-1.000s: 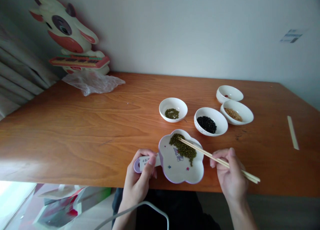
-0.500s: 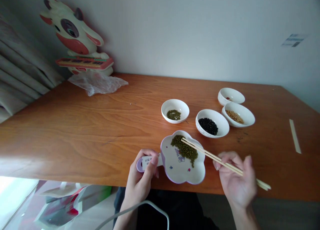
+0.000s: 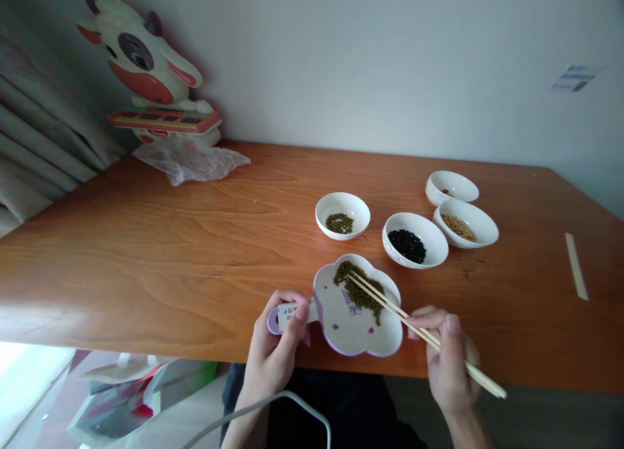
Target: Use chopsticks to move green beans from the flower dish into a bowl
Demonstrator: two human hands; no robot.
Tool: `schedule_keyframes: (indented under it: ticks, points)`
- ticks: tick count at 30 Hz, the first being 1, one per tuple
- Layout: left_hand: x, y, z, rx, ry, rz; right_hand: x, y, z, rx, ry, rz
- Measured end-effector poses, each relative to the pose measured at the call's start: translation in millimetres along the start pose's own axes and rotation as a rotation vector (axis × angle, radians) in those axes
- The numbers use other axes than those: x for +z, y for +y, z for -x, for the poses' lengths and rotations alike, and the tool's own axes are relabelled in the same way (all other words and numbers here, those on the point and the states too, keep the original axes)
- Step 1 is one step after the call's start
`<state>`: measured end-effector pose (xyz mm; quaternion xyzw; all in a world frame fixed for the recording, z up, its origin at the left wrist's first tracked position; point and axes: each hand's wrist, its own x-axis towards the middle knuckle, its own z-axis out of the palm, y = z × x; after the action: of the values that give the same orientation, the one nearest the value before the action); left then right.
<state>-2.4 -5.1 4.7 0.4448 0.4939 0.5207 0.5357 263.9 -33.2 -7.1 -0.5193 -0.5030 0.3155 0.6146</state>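
Observation:
My left hand (image 3: 280,335) is closed around the labelled handle of a flower-shaped dish (image 3: 341,338), white inside with a lilac rim and a cartoon figure. Green mung beans (image 3: 365,296) lie in a band across its upper right part. My right hand (image 3: 448,358) grips a pair of wooden chopsticks (image 3: 419,332); their tips are over the beans at the upper part of the dish. Whether the tips pinch a bean is too small to tell. Behind the dish stands a white bowl (image 3: 358,210) with some mung beans in it.
Right of it are white bowls: one with black beans (image 3: 407,245), one with tan beans (image 3: 457,227), one with a small reddish bit (image 3: 452,186). A paper strip (image 3: 576,267) lies at right. Back left are a plastic bag (image 3: 195,163) and a cow toy (image 3: 151,65). A cable (image 3: 263,403) crosses my left forearm.
My right hand has moved left and slightly down, its fingers closing more around the chopsticks. Their tips have slid a little left over the beans. My left hand and the dish stay nearly still.

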Motion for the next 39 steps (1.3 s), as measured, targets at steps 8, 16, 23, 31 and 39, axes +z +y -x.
schedule_keyframes:
  ticks: [8, 16, 23, 31, 39]
  points:
    - [0, -1, 0, 0.023, 0.002, -0.025, -4, 3, 0, 0.024, 0.009, 0.066]
    - [0, 0, -1, 0.016, 0.001, -0.012, 0, 2, -14, 0.111, 0.121, -0.073]
    - [0, -2, 0, 0.025, -0.010, 0.004, -3, -3, -22, 0.173, 0.161, -0.201]
    - [-1, -3, 0, 0.015, -0.011, -0.015, -7, -8, -11, 0.141, 0.063, -0.235]
    - [-2, -5, 0, 0.030, -0.015, -0.014, 0, 1, 2, 0.043, -0.077, 0.020]
